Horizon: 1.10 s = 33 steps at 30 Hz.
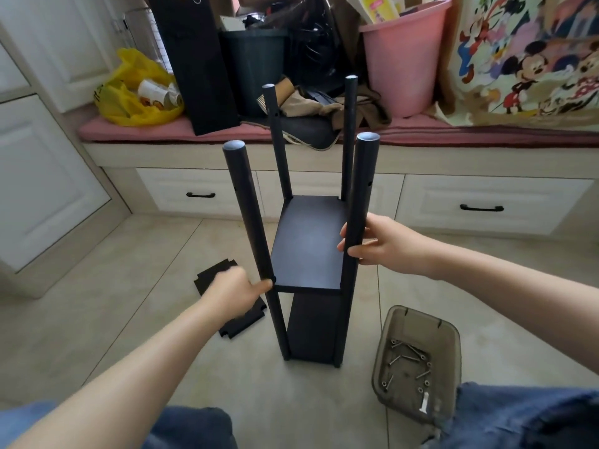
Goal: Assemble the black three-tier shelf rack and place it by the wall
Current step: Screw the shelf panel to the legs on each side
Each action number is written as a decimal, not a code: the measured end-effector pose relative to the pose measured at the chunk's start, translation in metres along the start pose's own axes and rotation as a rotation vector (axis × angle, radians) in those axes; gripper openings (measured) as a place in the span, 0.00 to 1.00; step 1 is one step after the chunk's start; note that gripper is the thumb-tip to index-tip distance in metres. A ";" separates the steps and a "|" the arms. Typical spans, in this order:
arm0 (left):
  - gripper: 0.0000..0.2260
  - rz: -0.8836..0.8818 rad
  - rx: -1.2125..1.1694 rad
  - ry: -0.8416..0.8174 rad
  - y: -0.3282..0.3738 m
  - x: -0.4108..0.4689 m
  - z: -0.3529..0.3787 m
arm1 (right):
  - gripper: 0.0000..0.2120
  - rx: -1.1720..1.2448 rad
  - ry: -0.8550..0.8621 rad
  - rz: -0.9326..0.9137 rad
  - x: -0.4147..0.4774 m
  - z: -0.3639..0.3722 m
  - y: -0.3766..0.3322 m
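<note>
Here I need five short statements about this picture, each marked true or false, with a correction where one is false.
1. The right hand grips the front right pole. True.
2. Three boards are already fitted. False: only the upper board and the lower board are fitted; a loose black board lies on the floor.
3. The tray with screws stands on the floor. True.
4. The left hand holds a screwdriver. False: it touches the front left pole at the upper board; no tool shows.
5. The pink bucket stands on the floor. False: it stands on the bench cushion.
</note>
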<state>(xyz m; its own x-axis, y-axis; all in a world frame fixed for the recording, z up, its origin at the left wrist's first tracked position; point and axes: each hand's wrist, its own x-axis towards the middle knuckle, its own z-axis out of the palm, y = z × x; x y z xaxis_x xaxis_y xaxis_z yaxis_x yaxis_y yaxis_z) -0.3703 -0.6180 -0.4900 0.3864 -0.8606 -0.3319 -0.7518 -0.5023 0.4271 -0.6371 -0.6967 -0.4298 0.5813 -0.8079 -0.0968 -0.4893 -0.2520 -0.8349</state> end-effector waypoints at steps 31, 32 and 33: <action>0.13 0.155 -1.416 -0.298 0.042 0.015 0.157 | 0.16 -0.192 -0.007 -0.156 0.005 -0.005 0.008; 0.12 0.160 -1.422 -0.297 0.043 0.014 0.156 | 0.17 -0.186 -0.006 -0.157 0.004 -0.004 0.009; 0.11 0.168 -1.426 -0.298 0.044 0.013 0.155 | 0.17 -0.179 -0.004 -0.157 0.004 -0.004 0.009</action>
<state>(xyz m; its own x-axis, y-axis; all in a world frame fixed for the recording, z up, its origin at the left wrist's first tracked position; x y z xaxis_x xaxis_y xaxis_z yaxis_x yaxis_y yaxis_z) -0.4814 -0.6381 -0.6061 0.0944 -0.9560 -0.2776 0.4461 -0.2087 0.8703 -0.6420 -0.7040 -0.4356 0.6617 -0.7493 0.0242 -0.5002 -0.4653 -0.7303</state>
